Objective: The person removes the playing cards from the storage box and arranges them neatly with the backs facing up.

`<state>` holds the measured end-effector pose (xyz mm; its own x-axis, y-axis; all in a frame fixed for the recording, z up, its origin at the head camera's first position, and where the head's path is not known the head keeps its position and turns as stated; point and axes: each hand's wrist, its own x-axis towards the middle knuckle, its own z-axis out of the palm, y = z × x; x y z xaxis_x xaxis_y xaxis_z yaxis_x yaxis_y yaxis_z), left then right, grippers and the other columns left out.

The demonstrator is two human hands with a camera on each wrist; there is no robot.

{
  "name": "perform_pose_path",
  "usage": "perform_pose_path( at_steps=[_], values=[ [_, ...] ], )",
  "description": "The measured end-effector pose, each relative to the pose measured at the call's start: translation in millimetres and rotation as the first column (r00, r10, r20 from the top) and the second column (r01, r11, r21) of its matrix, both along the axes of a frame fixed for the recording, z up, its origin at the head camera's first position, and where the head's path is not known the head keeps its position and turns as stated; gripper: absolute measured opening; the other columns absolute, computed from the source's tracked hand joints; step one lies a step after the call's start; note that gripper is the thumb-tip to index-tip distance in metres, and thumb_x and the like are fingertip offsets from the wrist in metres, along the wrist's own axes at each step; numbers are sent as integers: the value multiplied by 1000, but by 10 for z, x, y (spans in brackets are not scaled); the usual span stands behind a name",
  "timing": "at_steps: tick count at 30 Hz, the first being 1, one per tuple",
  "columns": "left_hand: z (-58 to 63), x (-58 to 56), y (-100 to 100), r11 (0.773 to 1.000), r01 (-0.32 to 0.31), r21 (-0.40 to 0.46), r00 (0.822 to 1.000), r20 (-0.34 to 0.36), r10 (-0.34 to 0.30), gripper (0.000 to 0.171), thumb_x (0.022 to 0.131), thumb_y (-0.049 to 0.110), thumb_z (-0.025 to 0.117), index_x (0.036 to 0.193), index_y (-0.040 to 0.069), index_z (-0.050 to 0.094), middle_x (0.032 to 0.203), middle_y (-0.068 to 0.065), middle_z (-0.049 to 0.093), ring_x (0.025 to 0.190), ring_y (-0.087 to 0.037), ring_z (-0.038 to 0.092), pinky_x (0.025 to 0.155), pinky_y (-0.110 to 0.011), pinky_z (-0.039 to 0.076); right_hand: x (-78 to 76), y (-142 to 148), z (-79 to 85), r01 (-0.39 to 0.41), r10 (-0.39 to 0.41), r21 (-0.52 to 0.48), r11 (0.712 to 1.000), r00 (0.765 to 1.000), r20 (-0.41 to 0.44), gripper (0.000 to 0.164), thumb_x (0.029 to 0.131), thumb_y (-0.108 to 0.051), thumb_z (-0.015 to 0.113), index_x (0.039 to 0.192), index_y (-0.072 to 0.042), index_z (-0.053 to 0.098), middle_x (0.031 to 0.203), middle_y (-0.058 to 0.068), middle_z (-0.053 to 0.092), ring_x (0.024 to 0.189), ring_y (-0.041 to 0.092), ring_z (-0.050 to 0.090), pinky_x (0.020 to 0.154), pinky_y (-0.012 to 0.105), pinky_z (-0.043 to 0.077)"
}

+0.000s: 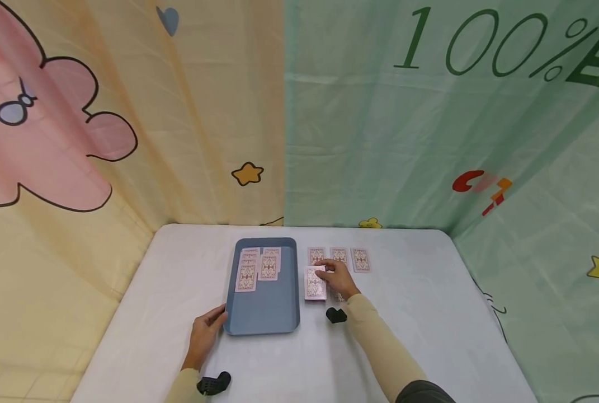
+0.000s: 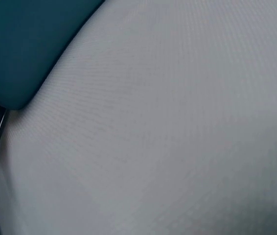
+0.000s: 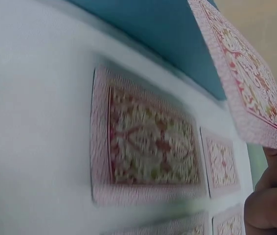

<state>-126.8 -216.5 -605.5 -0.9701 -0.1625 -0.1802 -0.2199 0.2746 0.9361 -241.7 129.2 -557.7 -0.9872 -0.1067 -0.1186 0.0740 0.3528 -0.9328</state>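
Observation:
My right hand (image 1: pixel 338 277) pinches a playing card (image 3: pixel 246 73) with a red patterned back, thumb and finger at one end. The card is raised and tilted above another face-down card (image 3: pixel 153 142) on the table. My left hand (image 1: pixel 206 333) touches the near left edge of a blue-grey tray (image 1: pixel 263 313) with relaxed fingers. In the left wrist view the tray's corner (image 2: pixel 26 54) covers the fingertips. Inside the tray, overlapping face-down cards (image 1: pixel 246 278) form a left column, with a shorter column of cards (image 1: pixel 268 267) beside it.
Three face-down cards, including the rightmost card (image 1: pixel 361 260), line the back right of the tray. Another card (image 1: pixel 339 296) lies partly hidden under my right forearm. A white cloth (image 1: pixel 405 336) covers the table; printed curtains (image 1: pixel 354 140) hang behind it.

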Motion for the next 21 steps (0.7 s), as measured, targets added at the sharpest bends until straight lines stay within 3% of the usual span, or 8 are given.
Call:
perform_pose_path(
  at_steps=[5,11,21],
  values=[
    [7,-23,0,1000,3,8,1000,0,-3,39,96,11,58,131,-7,55,134,-23,54,129,-34,47,105,-43,39,3,158,-30,36,-37,29,999,999,9,21,88,-7,70,108,-5,71,103,11,59,87,19,50,61,25,45],
    [14,-3,9,1000,-9,20,999,31,8,40,96,12,58,132,-6,55,135,-22,53,131,-34,45,106,-44,38,21,319,-83,70,-72,53,996,997,40,22,87,-10,71,109,-7,70,95,9,62,75,16,51,61,26,44],
    [16,-1,4,1000,-7,18,999,32,7,40,96,11,58,132,-6,54,135,-23,53,131,-34,45,106,-43,37,6,592,-140,130,-132,23,991,987,89,27,88,-11,70,115,-5,68,93,8,54,68,14,47,55,23,41]
  ],
)
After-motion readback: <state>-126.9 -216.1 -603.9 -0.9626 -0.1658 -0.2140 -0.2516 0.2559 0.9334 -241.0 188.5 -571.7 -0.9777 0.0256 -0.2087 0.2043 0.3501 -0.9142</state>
